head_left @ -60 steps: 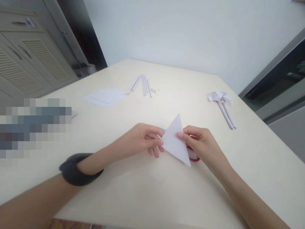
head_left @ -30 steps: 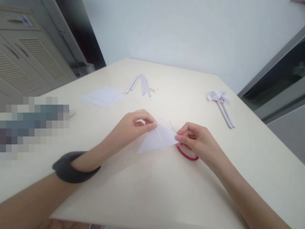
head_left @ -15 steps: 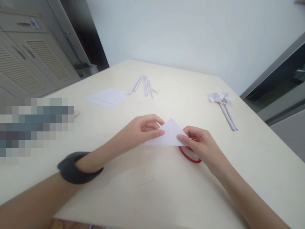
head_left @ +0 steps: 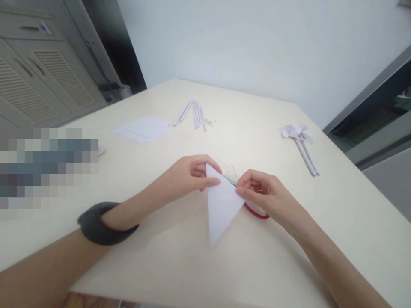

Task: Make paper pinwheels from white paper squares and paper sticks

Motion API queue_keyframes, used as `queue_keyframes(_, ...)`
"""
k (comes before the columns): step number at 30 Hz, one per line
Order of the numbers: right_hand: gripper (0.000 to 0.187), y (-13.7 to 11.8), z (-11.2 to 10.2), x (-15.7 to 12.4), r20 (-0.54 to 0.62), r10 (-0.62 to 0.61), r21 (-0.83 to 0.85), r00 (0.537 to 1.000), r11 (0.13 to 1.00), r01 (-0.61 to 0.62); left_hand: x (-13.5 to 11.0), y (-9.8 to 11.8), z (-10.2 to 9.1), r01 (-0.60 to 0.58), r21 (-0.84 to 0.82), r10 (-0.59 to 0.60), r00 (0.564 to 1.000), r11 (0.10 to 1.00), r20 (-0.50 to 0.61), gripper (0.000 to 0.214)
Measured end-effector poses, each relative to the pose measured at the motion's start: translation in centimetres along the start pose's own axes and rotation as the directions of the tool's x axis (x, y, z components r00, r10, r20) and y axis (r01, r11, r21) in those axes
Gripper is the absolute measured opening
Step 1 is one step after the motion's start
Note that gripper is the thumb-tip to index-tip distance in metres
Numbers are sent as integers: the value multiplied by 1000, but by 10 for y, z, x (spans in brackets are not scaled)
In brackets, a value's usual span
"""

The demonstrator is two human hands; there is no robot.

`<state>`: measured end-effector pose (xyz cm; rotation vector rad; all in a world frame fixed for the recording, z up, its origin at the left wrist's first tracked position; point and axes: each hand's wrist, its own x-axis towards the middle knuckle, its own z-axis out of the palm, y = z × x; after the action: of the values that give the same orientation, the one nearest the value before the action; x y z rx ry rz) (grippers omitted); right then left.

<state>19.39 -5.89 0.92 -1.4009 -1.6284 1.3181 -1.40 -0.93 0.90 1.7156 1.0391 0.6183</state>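
Between my two hands is a white sheet of paper folded into a triangle, one corner pointing down toward me. My left hand pinches its upper left edge between thumb and fingers. On the right edge, the thumb and forefinger of my right hand grip it as well. Behind and below the paper lie scissors with a red handle; part of the blades shows past the paper's upper edge, and the rest is hidden by the paper and my right hand.
Flat white paper sheets lie at the back left. Several rolled paper sticks rest at the table's back, beside small thin loops. Paper pinwheels on sticks lie at the right. A blurred-out patch covers the left side.
The paper triangle has been turned, so its long edge no longer faces me and a corner now points down toward me. More of the scissors' blades shows. Both hands stay near the same place.
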Motion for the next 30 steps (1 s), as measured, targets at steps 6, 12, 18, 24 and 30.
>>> queue_keyframes(6, 6, -3, 1, -3, 90, 24, -69, 996, 997, -18, 0, -1, -1, -17, -79, 6, 991, 997, -135, 15)
queue_keyframes(12, 10, -3, 7, -3, 147, -4, -93, 989, 995, 17, -3, -1, 4, 3, -142, -5, 1000, 990, -19, 20)
queue_keyframes(18, 12, -2, 8, -4, 147, -33, -114, 989, 992, 50, -5, 3, 6, -59, -132, 63, 998, 989, 30, 23)
queue_keyframes(24, 14, -3, 8, -4, 127, -80, -100, 989, 991, 93, -6, 4, 5, -117, -95, 114, 993, 989, -32, 25)
queue_keyframes(30, 16, -8, 12, -4, -50, -40, 119, 998, 992, 46, -7, 8, 13, 84, -278, 0, 958, 957, 287, 18)
